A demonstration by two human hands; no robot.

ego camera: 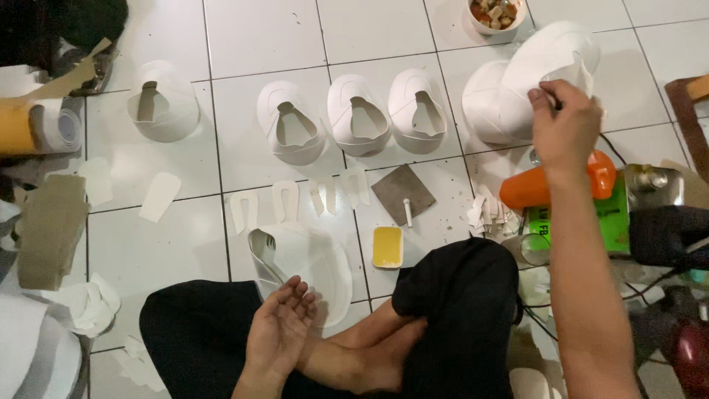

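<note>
We are sitting cross-legged on the white tiled floor [148, 244], and our right hand [565, 129] is reaching out toward one o'clock, its grip closing in a pinch on the edge of the top white shoe upper [550, 63] of a small stack of uppers [484, 100] lying there. Our left hand [281, 329] is resting palm up over our knee at seven o'clock, its grip open and holding nothing, with another flat white upper piece [310, 258] lying just beyond its fingertips. Across the floor at twelve o'clock three more shaped uppers [358, 114] are lying in a row, and a fourth one [162, 103] is sitting apart at ten o'clock. Small white cut strips [284, 199] are lying between that row and us, beside a grey sanding square [402, 192] and a little yellow dish [388, 246]. An orange-handled tool [554, 185] is lying under our right forearm at three o'clock, and a bowl of snacks [496, 13] is sitting at the far edge. A roll of brown-backed sheet [37, 125] is lying at nine o'clock. To do this pick well, we judge that we should be pinching only the top piece near its rim, peeling it off gently so the one beneath is staying flat, and keeping our forearm lifted clear of the orange tool and the scraps near it, while our free left hand is waiting ready to support the soft piece as it is coming toward us.
</note>
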